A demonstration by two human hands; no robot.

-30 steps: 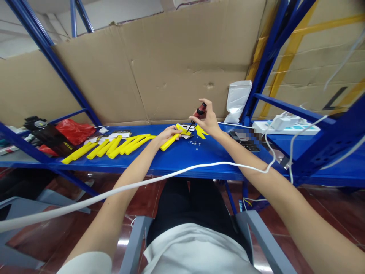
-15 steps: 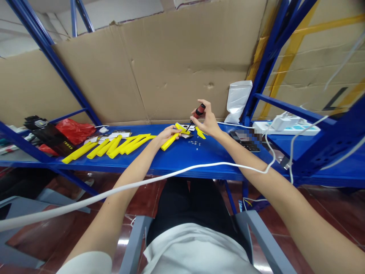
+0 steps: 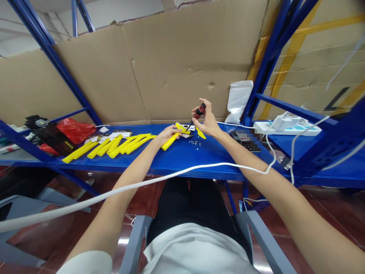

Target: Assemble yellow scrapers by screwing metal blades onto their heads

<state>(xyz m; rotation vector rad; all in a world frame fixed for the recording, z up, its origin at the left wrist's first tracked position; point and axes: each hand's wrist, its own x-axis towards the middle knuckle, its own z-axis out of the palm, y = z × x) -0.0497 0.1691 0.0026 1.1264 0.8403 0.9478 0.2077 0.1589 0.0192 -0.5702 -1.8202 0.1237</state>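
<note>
Closed round a yellow plastic handle (image 3: 170, 142), my left hand (image 3: 170, 133) steadies it on the blue bench. My right hand (image 3: 209, 120) grips a red and black screwdriver (image 3: 200, 110), tilted with its shaft pointing down and left. The screwdriver's tip meets the yellow piece near its upper end; the exact contact is too small to make out. A separate flat yellow piece (image 3: 200, 133) lies just below my right hand. Several tiny metal parts (image 3: 195, 143) are scattered on the bench in front of it.
Several yellow handles (image 3: 116, 146) lie in a row at left, by a black case (image 3: 49, 135) and a red plastic bag (image 3: 75, 131). A phone (image 3: 245, 140) and a white power strip (image 3: 285, 128) sit at right. A white cable (image 3: 171, 176) crosses in front of my forearms.
Both hands keep nearly the same place and hold. The screwdriver and the fingers of my right hand have shifted very slightly.
</note>
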